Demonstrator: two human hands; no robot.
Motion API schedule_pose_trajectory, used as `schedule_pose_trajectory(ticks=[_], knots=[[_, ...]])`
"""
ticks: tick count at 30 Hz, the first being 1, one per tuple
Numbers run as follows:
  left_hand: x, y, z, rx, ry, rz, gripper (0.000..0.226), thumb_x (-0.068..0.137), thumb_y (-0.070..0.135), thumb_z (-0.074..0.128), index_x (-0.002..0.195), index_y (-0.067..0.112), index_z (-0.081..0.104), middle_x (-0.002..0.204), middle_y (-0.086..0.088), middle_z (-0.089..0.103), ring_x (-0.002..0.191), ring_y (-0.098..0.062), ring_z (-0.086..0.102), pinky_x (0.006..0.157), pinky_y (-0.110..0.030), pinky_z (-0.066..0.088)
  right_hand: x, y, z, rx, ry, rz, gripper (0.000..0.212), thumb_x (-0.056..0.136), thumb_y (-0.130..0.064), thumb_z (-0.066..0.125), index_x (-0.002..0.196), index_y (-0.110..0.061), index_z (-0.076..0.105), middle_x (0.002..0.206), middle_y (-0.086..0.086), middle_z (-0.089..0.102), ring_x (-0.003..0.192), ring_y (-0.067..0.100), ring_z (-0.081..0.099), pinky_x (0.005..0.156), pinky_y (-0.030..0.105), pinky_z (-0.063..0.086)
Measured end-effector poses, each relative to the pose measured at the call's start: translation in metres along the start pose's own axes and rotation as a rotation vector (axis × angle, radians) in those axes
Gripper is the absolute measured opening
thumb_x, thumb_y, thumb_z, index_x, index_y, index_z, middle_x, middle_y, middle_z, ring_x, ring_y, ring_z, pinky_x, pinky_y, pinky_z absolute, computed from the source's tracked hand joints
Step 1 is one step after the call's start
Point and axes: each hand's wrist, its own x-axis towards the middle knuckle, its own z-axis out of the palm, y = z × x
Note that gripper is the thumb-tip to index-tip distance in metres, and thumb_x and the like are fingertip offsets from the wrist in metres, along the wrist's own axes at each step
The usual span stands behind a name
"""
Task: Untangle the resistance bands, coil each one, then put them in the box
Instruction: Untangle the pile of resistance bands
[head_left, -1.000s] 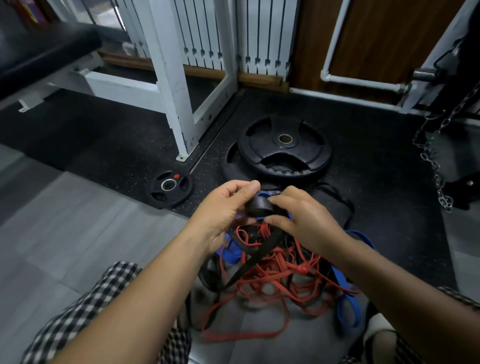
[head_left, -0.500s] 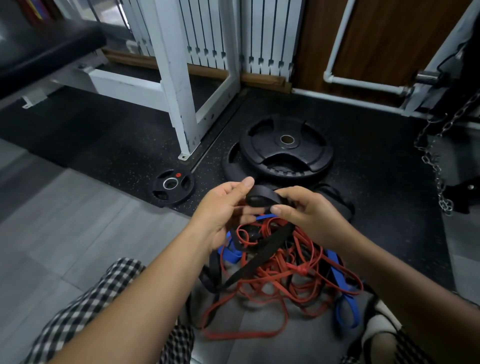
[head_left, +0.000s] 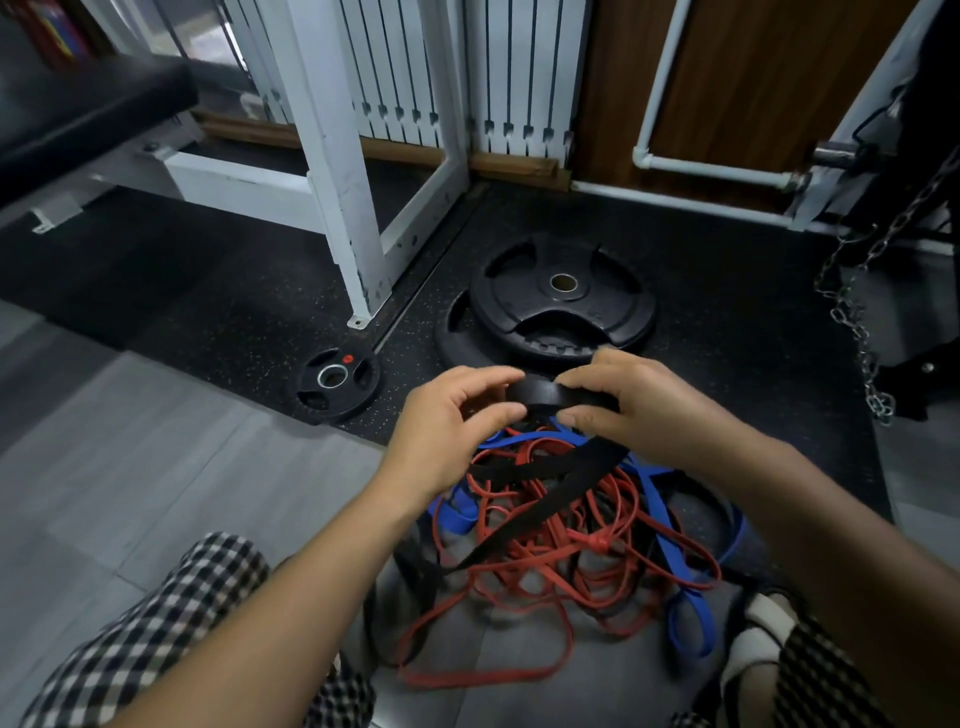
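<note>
My checked trouser legs (head_left: 171, 618) are cut off by the bottom edge, and just beyond them the tangle lies on the floor: thin red bands (head_left: 524, 566) knotted through blue bands (head_left: 675, 545), with more black loops underneath that I cannot count. Above the tangle I hold the black band (head_left: 545, 395), partly rolled into a small coil. My left hand (head_left: 452, 421) curls round the coil's left side, thumb below, and my right hand (head_left: 644, 410) pinches its right side; the loose tail drops down across the reds. Compared with a moment ago the coil sits higher and my hands have turned it flatter. Beyond the tangle lie two stacked weight plates (head_left: 561, 301), their raised lettering unreadable, and left of them a small plate (head_left: 337, 382).
</note>
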Motion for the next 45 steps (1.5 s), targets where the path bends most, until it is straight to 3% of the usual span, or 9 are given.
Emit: schedule_pose_trajectory(ticks=[7, 16, 22, 27, 30, 34, 38, 40, 45], knots=[[0.004, 0.005, 0.003, -0.248, -0.175, -0.23, 0.019, 0.076, -0.006, 0.067, 0.083, 0.012, 0.064, 0.073, -0.001, 0.061, 0.058, -0.004, 0.056, 0.06, -0.015, 0.048, -0.002, 0.003, 0.002, 0.262, 0.012, 0.058, 0.014, 0.084, -0.021, 0.066, 0.097, -0.023, 0.062, 0.09, -0.006, 0.052, 0.081, -0.001, 0.051, 0.068, 0.004, 0.037], [0.002, 0.01, 0.006, -0.767, -0.22, -0.483, 0.011, 0.089, 0.002, 0.049, 0.092, 0.007, 0.059, 0.068, -0.004, 0.069, 0.055, -0.011, 0.067, 0.051, -0.016, 0.053, -0.004, 0.003, 0.008, 0.269, 0.038, 0.027, 0.025, 0.079, -0.019, 0.07, 0.102, -0.025, 0.061, 0.094, -0.009, 0.055, 0.084, -0.001, 0.052, 0.073, 0.003, 0.039], [0.003, 0.01, 0.005, -0.841, -0.173, -0.535, 0.009, 0.089, 0.001, 0.05, 0.09, 0.006, 0.057, 0.062, -0.005, 0.069, 0.05, -0.009, 0.065, 0.047, -0.015, 0.052, -0.004, 0.001, 0.016, 0.331, 0.11, 0.002, 0.03, 0.074, -0.02, 0.075, 0.102, -0.018, 0.065, 0.094, -0.004, 0.06, 0.092, 0.014, 0.058, 0.084, 0.029, 0.047], [0.004, 0.011, 0.005, -0.929, -0.153, -0.523, 0.01, 0.09, 0.001, 0.048, 0.087, 0.009, 0.053, 0.06, -0.004, 0.066, 0.047, -0.009, 0.064, 0.046, -0.015, 0.051, -0.002, -0.003, 0.02, 0.387, 0.121, -0.056, 0.027, 0.079, -0.015, 0.07, 0.105, -0.014, 0.066, 0.092, -0.01, 0.063, 0.082, -0.006, 0.057, 0.074, 0.01, 0.044], [0.004, 0.009, 0.006, -0.879, -0.143, -0.502, 0.006, 0.09, 0.003, 0.05, 0.087, 0.009, 0.053, 0.063, -0.004, 0.067, 0.05, -0.012, 0.066, 0.048, -0.017, 0.052, -0.002, -0.002, 0.017, 0.347, 0.112, -0.03, 0.024, 0.081, -0.017, 0.069, 0.105, -0.016, 0.067, 0.09, -0.014, 0.061, 0.083, -0.009, 0.057, 0.073, 0.008, 0.043], [0.003, 0.004, 0.009, -0.719, -0.161, -0.479, 0.004, 0.09, 0.013, 0.052, 0.09, 0.011, 0.056, 0.068, -0.004, 0.068, 0.054, -0.011, 0.066, 0.051, -0.019, 0.052, -0.002, 0.003, 0.022, 0.282, 0.099, 0.006, 0.027, 0.08, -0.019, 0.07, 0.107, -0.015, 0.067, 0.093, -0.006, 0.063, 0.092, 0.01, 0.06, 0.086, 0.027, 0.048], [0.003, 0.001, 0.016, -0.757, -0.178, -0.398, 0.023, 0.077, 0.034, 0.058, 0.094, 0.02, 0.058, 0.095, -0.001, 0.067, 0.089, -0.011, 0.065, 0.083, -0.025, 0.049, -0.002, -0.006, 0.019, 0.547, 0.106, 0.053, 0.009, 0.084, -0.015, 0.065, 0.092, -0.016, 0.069, 0.078, 0.001, 0.069, 0.076, 0.012, 0.066, 0.076, 0.03, 0.055], [-0.001, 0.003, 0.027, -0.743, -0.264, -0.335, 0.022, 0.075, 0.022, 0.062, 0.096, 0.022, 0.056, 0.097, 0.006, 0.066, 0.092, -0.003, 0.062, 0.087, -0.019, 0.047, -0.001, -0.014, 0.012, 0.814, 0.152, 0.076, 0.009, 0.084, -0.007, 0.061, 0.086, -0.014, 0.067, 0.065, -0.003, 0.061, 0.058, 0.003, 0.057, 0.06, 0.014, 0.049], [-0.008, -0.01, 0.069, -0.382, -0.474, -0.258, 0.033, 0.076, -0.008, 0.067, 0.083, 0.021, 0.053, 0.07, 0.009, 0.058, 0.063, 0.002, 0.053, 0.072, -0.015, 0.044, 0.007, -0.022, -0.01, 1.04, 0.315, 0.178, 0.009, 0.086, -0.014, 0.056, 0.09, -0.017, 0.064, 0.061, -0.001, 0.045, 0.053, 0.008, 0.045, 0.055, 0.017, 0.044]])
